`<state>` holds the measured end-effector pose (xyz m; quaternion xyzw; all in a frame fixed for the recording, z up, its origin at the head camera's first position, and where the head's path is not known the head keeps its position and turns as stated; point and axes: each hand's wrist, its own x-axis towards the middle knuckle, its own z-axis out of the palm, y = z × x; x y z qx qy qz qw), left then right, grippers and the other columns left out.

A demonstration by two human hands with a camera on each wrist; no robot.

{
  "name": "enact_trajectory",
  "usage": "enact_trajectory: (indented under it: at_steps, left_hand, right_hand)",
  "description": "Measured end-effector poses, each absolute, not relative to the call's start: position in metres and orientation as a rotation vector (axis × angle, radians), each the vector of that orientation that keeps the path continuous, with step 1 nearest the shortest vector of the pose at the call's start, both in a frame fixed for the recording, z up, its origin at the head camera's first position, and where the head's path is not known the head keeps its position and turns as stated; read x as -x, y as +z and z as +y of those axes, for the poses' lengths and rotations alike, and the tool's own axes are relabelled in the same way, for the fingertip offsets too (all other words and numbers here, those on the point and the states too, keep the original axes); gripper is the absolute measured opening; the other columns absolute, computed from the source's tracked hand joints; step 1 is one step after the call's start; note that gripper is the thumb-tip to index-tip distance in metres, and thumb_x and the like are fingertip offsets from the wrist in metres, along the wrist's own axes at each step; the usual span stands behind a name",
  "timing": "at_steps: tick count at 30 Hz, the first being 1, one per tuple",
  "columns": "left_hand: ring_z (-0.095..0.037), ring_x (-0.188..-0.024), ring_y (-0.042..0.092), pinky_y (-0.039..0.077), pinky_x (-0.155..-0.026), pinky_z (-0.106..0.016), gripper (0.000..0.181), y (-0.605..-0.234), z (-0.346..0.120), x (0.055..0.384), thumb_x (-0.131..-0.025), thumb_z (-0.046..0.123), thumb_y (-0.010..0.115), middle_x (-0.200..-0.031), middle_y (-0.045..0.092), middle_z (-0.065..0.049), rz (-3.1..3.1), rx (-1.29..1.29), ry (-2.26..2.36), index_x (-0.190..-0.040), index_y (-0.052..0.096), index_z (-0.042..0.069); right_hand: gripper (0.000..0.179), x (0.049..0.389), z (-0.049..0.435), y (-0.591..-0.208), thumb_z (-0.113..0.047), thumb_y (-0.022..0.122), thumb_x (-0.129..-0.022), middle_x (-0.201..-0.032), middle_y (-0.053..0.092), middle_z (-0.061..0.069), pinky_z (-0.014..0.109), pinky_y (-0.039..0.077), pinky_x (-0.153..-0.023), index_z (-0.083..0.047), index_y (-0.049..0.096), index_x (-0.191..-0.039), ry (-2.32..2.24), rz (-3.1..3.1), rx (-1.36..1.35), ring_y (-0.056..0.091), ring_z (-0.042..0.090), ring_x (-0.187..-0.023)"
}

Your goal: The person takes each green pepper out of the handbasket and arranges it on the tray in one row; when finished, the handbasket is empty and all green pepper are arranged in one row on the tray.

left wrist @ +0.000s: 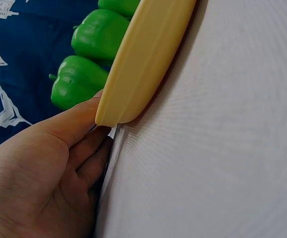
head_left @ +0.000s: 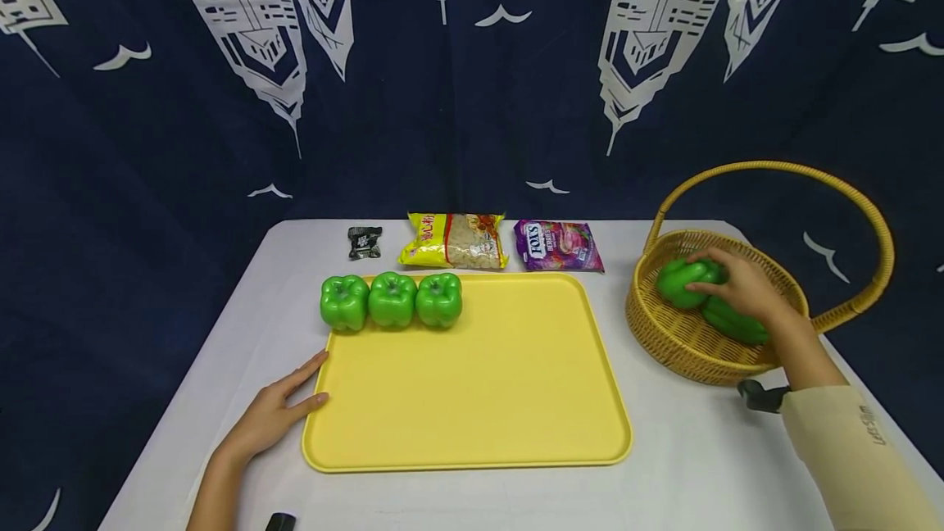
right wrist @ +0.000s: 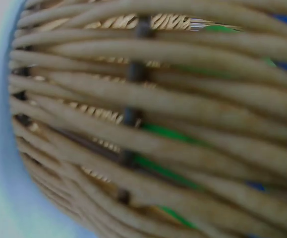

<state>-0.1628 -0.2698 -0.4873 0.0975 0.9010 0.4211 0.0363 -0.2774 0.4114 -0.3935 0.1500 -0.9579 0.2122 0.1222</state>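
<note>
My right hand (head_left: 737, 285) reaches into a wicker basket (head_left: 693, 363) and grips a green bell pepper (head_left: 674, 283) between thumb and fingers. Beside it in the basket lies a longer green vegetable (head_left: 733, 323), its kind partly hidden by the hand. In the right wrist view only the basket's weave (right wrist: 133, 99) fills the picture, with green showing through the gaps. My left hand (head_left: 269, 420) touches the left edge of a yellow tray (head_left: 472, 400) with its fingers extended. Three green bell peppers (head_left: 392, 300) stand in a row at the tray's back left; the left wrist view shows them behind the tray.
Behind the tray lie a small black packet (head_left: 365, 242), a yellow bag (head_left: 453, 241) and a purple Fox's candy bag (head_left: 559, 246). A tall basket handle (head_left: 881, 240) arches over the right side. White cloth (head_left: 516, 502) covers the table, with a dark blue patterned curtain behind.
</note>
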Motion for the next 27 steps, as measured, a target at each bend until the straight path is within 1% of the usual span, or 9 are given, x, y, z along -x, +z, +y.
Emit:
enact_trajectory:
  at_steps: [4,7,10,13,16,19,22,24,27]
  left_hand:
    - [-0.033,-0.135,0.024,0.023,-0.106,-0.055,0.066,-0.487,-0.27,0.163,-0.085,0.042,0.062,-0.146,0.033,-0.006,2.762,-0.292,1.296,-0.142,0.038,0.018]
    - [-0.033,-0.135,0.024,0.023,-0.106,-0.054,0.066,-0.487,-0.27,0.163,-0.085,0.042,0.062,-0.146,0.033,-0.006,2.758,-0.292,1.297,-0.142,0.038,0.018]
    - [-0.033,-0.135,0.024,0.022,-0.106,-0.055,0.066,-0.487,-0.27,0.163,-0.086,0.042,0.062,-0.146,0.032,-0.006,2.756,-0.293,1.298,-0.142,0.038,0.018]
    - [-0.033,-0.135,0.024,0.022,-0.106,-0.055,0.066,-0.487,-0.27,0.163,-0.086,0.042,0.062,-0.146,0.032,-0.006,2.757,-0.292,1.297,-0.142,0.038,0.018]
    - [-0.033,-0.135,0.024,0.023,-0.106,-0.054,0.066,-0.487,-0.269,0.163,-0.086,0.041,0.062,-0.146,0.032,-0.006,2.757,-0.294,1.293,-0.142,0.038,0.018]
    - [-0.033,-0.135,0.024,0.023,-0.106,-0.054,0.066,-0.486,-0.269,0.163,-0.086,0.041,0.062,-0.146,0.032,-0.006,2.759,-0.294,1.292,-0.142,0.038,0.018]
    - [-0.033,-0.135,0.024,0.022,-0.106,-0.054,0.066,-0.486,-0.269,0.163,-0.086,0.041,0.062,-0.146,0.032,-0.006,2.759,-0.295,1.288,-0.142,0.038,0.018]
    - [-0.033,-0.135,0.024,0.022,-0.106,-0.055,0.066,-0.486,-0.269,0.163,-0.086,0.041,0.062,-0.146,0.032,-0.006,2.758,-0.293,1.289,-0.142,0.038,0.018]
    - [-0.033,-0.135,0.024,0.022,-0.106,-0.054,0.066,-0.486,-0.268,0.163,-0.086,0.041,0.062,-0.146,0.032,-0.005,2.755,-0.294,1.291,-0.142,0.037,0.017]
  right_hand:
    - [0.041,0.274,0.411,-0.393,-0.022,0.074,-0.08,-0.104,0.058,0.025,0.053,0.043,-0.067,-0.007,0.058,-0.115,0.596,-2.792,-0.422,0.054,0.041,-0.087]
    - [0.042,0.27,0.409,-0.39,-0.026,0.073,-0.081,-0.107,0.057,0.024,0.056,0.042,-0.071,-0.008,0.057,-0.115,0.636,-2.788,-0.374,0.053,0.042,-0.092]
    - [0.041,0.266,0.406,-0.387,-0.025,0.073,-0.081,-0.11,0.057,0.021,0.054,0.04,-0.077,-0.009,0.058,-0.116,0.691,-2.755,-0.371,0.051,0.04,-0.097]
    - [0.04,0.262,0.403,-0.387,-0.019,0.074,-0.08,-0.112,0.057,0.019,0.045,0.04,-0.078,-0.009,0.06,-0.116,0.712,-2.696,-0.423,0.049,0.034,-0.099]
    - [0.04,0.255,0.402,-0.388,-0.013,0.075,-0.078,-0.113,0.057,0.016,0.033,0.036,-0.074,-0.008,0.063,-0.115,0.71,-2.636,-0.473,0.046,0.023,-0.099]
    - [0.04,0.249,0.401,-0.39,-0.012,0.077,-0.075,-0.114,0.057,0.014,0.026,0.035,-0.073,-0.009,0.065,-0.113,0.714,-2.604,-0.47,0.043,0.01,-0.099]
    - [0.041,0.242,0.399,-0.391,-0.013,0.078,-0.075,-0.115,0.058,0.013,0.016,0.037,-0.072,-0.011,0.065,-0.113,0.752,-2.589,-0.431,0.041,-0.005,-0.096]
    - [0.041,0.239,0.397,-0.392,-0.014,0.078,-0.074,-0.113,0.058,0.007,0.009,0.037,-0.071,-0.011,0.065,-0.114,0.776,-2.579,-0.401,0.041,-0.011,-0.093]
    - [0.042,0.233,0.394,-0.391,-0.014,0.079,-0.074,-0.108,0.056,-0.011,0.005,0.037,-0.071,-0.011,0.064,-0.113,0.812,-2.561,-0.36,0.043,-0.012,-0.088]
